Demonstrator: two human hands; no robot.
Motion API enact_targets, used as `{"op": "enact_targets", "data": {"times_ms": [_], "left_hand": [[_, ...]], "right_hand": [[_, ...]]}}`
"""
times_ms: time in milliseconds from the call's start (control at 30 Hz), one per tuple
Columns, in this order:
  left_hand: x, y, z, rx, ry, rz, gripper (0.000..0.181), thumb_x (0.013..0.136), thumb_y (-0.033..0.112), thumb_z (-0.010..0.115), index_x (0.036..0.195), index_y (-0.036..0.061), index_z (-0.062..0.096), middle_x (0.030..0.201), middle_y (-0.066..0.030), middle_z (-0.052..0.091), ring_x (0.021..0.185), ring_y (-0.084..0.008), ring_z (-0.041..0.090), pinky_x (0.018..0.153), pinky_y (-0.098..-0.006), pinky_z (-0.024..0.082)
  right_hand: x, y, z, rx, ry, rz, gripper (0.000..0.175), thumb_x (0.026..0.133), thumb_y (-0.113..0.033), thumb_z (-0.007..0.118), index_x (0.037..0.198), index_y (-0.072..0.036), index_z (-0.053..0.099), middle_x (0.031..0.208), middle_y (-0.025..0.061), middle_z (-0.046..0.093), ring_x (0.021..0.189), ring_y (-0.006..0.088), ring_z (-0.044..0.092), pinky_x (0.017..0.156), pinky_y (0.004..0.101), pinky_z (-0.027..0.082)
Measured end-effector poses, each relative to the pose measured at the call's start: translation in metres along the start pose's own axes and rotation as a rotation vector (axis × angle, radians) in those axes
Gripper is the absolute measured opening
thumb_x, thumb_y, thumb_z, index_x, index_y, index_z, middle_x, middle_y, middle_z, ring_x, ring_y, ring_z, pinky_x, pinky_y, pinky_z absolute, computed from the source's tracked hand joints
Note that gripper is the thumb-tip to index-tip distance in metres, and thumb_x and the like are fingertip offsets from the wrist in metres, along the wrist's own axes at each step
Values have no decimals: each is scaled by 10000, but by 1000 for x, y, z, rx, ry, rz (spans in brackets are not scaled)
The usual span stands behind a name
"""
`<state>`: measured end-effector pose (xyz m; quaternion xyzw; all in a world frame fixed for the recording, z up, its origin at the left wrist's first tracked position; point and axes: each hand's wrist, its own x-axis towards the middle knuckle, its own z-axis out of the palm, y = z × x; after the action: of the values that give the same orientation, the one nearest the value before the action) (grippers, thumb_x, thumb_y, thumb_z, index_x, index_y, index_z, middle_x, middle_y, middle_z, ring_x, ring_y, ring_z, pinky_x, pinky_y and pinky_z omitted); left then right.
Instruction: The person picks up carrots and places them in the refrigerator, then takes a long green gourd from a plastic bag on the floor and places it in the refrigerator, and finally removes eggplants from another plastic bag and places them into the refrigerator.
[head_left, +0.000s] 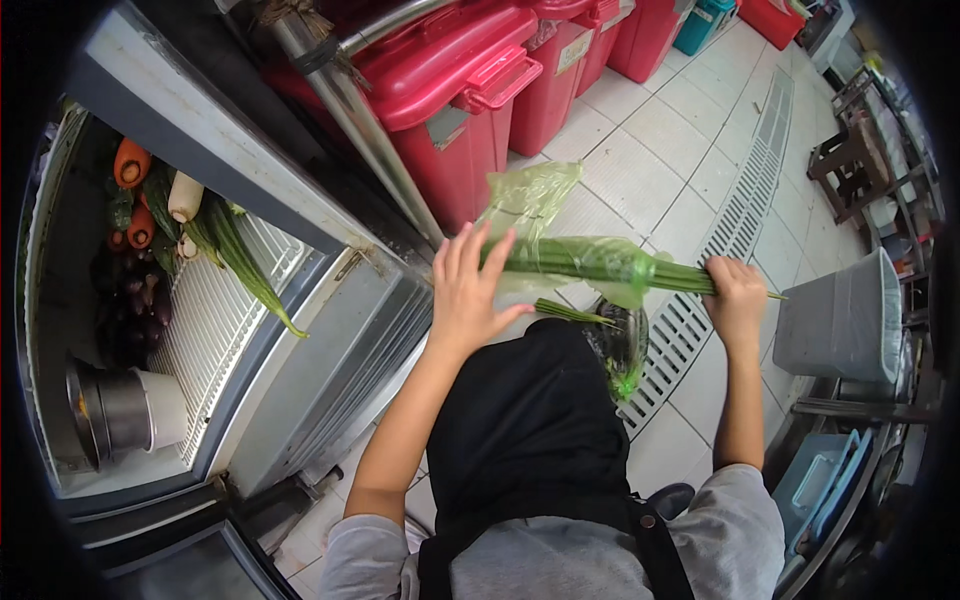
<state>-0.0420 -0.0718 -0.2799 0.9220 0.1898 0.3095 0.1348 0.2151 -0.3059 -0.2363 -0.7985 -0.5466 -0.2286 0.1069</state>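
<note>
A long ridged green gourd (679, 275) lies crosswise before me, its left part inside a thin greenish plastic bag (536, 199). My right hand (736, 300) is closed around the bare, narrow end of the gourd. At the bag's other end my left hand (469, 289) is spread, fingers apart, against or just over the plastic; whether it touches is unclear. Below the gourd, a second ridged green vegetable tip (574, 311) shows beside my apron. A dark vegetable bundle in a clear plastic bag (622, 337) with green tape is low by the floor grate.
At left an open refrigerator (277, 382) holds carrots (132, 163), a white radish (185, 196), a long green gourd (251, 259), eggplants (142, 292) and a metal pot (112, 409) on a wire shelf. Red lidded bins (457, 142) stand ahead; a grey bin (840, 322) stands right.
</note>
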Motion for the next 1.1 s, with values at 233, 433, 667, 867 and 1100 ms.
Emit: {"op": "enact_targets", "data": {"times_ms": [233,433,667,867,1100], "left_hand": [[-19,-52,71,-83,-86,-173,318,702,210,713,962,79,585,862,-129,661,747,-344,652,659,-452,518],[-58,-78,122,186,-416,-262,126,767,115,592,884,68,582,818,-159,663,686,-333,655,611,-429,534],[-80,-55,181,365,-842,-357,794,711,224,698,1400,74,334,1283,-183,506,1251,-338,412,1037,-577,261],[-90,-62,160,-385,-339,-105,526,705,166,697,1193,71,527,1331,-175,428,1227,-372,428,1003,-460,375],[-82,2,-13,-515,269,-71,201,716,134,746,694,47,566,720,-72,541,671,-240,584,557,-330,450]], "right_hand": [[-11,74,-71,-179,99,0,222,723,-109,717,721,-66,499,672,96,514,653,292,509,608,386,367],[-67,208,-186,-768,3,140,95,781,-68,629,847,-84,563,771,103,564,771,287,559,720,395,414],[-171,270,-184,-675,-276,768,471,810,-82,604,1276,-88,530,1112,165,628,1008,350,603,825,429,474],[-176,158,-91,374,-195,546,211,780,-78,665,796,47,495,674,105,415,656,189,389,602,341,363],[-113,7,-8,972,-390,499,175,705,26,693,731,-14,524,651,-2,492,651,79,441,571,249,373]]}}
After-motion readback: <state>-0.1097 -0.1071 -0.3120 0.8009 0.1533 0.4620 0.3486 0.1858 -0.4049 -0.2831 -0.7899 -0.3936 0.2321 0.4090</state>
